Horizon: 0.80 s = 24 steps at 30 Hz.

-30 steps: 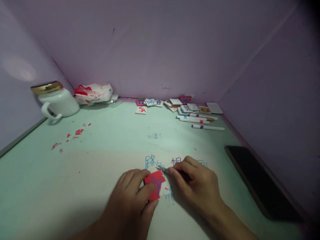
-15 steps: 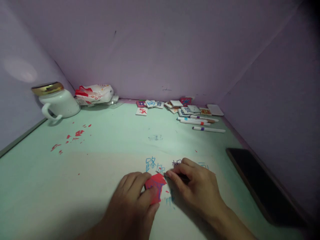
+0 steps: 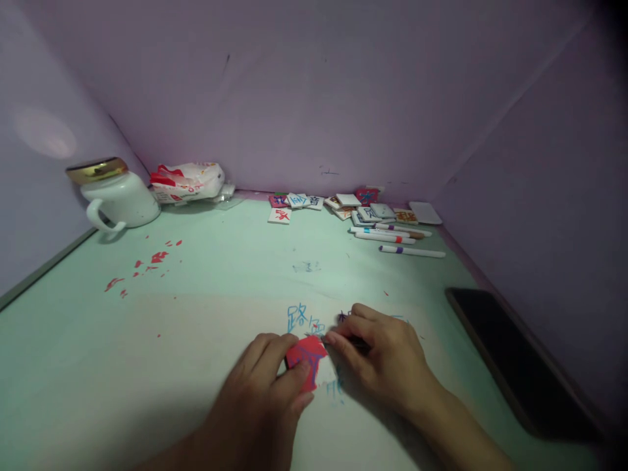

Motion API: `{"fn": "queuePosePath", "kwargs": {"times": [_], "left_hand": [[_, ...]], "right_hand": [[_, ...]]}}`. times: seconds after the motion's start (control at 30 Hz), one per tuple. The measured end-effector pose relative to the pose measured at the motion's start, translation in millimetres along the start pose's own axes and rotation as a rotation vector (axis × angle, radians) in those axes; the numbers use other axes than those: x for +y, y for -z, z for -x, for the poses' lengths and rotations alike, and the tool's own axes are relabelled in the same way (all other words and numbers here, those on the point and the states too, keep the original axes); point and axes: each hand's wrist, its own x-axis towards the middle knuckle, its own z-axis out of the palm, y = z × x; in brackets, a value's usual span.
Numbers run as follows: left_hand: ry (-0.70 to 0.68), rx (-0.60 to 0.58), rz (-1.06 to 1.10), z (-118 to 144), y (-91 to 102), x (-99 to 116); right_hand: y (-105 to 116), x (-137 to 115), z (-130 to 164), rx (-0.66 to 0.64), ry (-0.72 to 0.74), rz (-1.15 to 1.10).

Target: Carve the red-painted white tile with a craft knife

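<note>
My left hand [image 3: 260, 376] pins a small red square tile [image 3: 309, 347] to the sheet, its thumb across the tile's face. Purple strokes run over the red, and a whitish patch shows along the tile's right edge. Opposite, my right hand [image 3: 387, 356] is closed in a pinch around a thin, dark, pointed tool [image 3: 324, 339]. Its tip meets the tile's upper right corner; most of the tool is hidden by my fingers. Blue handwritten characters [image 3: 297, 317] lie on the sheet just above the tile.
Red scraps [image 3: 159, 257] are scattered at left. A white mug [image 3: 130, 199] with a gold lid and a tissue pack [image 3: 189, 183] stand at the back left. Several character tiles [image 3: 297, 201] and marker pens [image 3: 412, 252] lie along the back. A dark phone [image 3: 510, 353] rests at right.
The view has shifted slightly. Both hands stay at the red tile with almost the same grip. A small red scrap right of the tile no longer shows.
</note>
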Motion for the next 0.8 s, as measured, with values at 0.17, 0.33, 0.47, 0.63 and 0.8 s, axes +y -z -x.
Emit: {"fn": "queuePosePath", "kwargs": {"times": [0.17,0.33,0.47,0.63,0.8], "left_hand": [[-0.001,0.007,0.006,3,-1.5,-1],[-0.019,-0.011,0.004,7,-2.7,-2],[0.006,-0.008,0.025,13,-6.9,-4],[0.021,-0.017,0.052,14,-9.6,-5],[0.01,0.009,0.077,11,-8.3,-4]], "right_hand": [[3,4,0,-0.009,0.094,-0.007],[5,5,2,-0.022,0.13,-0.041],[3,5,3,0.007,0.086,-0.093],[-4,6,4,0.162,-0.053,-0.188],[-8,2,8,0.168,0.018,-0.065]]}}
